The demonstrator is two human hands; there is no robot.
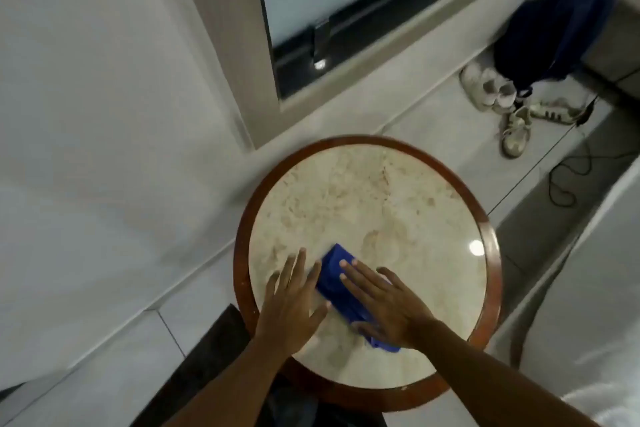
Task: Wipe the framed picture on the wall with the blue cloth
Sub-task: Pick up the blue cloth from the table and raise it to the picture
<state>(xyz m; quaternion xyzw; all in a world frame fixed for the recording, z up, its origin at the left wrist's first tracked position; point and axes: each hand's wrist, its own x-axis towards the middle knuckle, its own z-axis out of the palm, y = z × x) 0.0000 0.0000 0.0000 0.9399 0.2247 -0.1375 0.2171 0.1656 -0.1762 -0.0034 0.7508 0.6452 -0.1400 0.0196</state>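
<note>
The blue cloth (334, 276) lies folded on a round marble-topped table with a brown wooden rim (242, 253). My right hand (388, 305) rests flat on the cloth, fingers spread, covering its near part. My left hand (294, 302) lies flat on the tabletop just left of the cloth, its fingertips touching the cloth's left edge. No framed picture is visible in this view.
A white wall (104, 114) stands left. A dark-framed window or glass door (346, 10) is behind the table. On the tiled floor at right lie a dark backpack (554, 31), several white shoes (498, 97) and a black cable (568, 177). White fabric (588, 305) is at far right.
</note>
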